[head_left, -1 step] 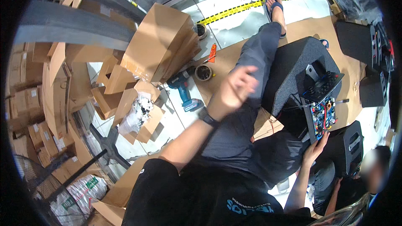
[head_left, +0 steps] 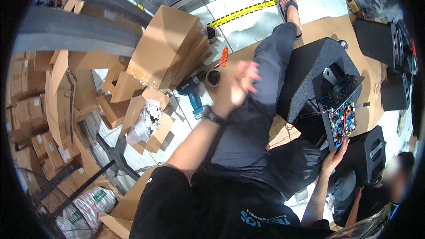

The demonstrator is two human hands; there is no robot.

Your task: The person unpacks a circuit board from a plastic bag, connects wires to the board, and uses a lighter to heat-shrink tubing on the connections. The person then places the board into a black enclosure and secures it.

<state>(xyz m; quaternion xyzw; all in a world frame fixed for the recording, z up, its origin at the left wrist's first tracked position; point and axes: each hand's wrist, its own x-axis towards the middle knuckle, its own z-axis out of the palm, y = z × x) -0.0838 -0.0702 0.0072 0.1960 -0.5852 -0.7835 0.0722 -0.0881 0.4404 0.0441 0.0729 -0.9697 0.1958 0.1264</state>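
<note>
My right hand (head_left: 335,156) grips the near end of an amplifier panel (head_left: 340,126) with an exposed circuit board, coloured wires and small parts. The panel tilts out of a black speaker cabinet (head_left: 305,73) lying beside my legs; a black control plate with knobs (head_left: 341,92) adjoins it. Up over my left thigh, my left hand (head_left: 239,84) is smeared by motion, its fingers seeming bent; I make out nothing in it. Just left of that hand are a round tub of small dark pieces (head_left: 214,78) and a teal cordless drill (head_left: 193,97).
Cardboard boxes (head_left: 164,40) stack up on the left, one open box (head_left: 150,126) holding plastic-wrapped parts. An orange item (head_left: 224,56) lies beyond the tub. More black speaker cabinets (head_left: 374,40) stand right. Another person (head_left: 376,203) sits at lower right by a further cabinet (head_left: 374,152).
My left hand has moved left and slightly up, now closer to the tub and partly in front of the drill. My right hand stays on the amplifier panel.
</note>
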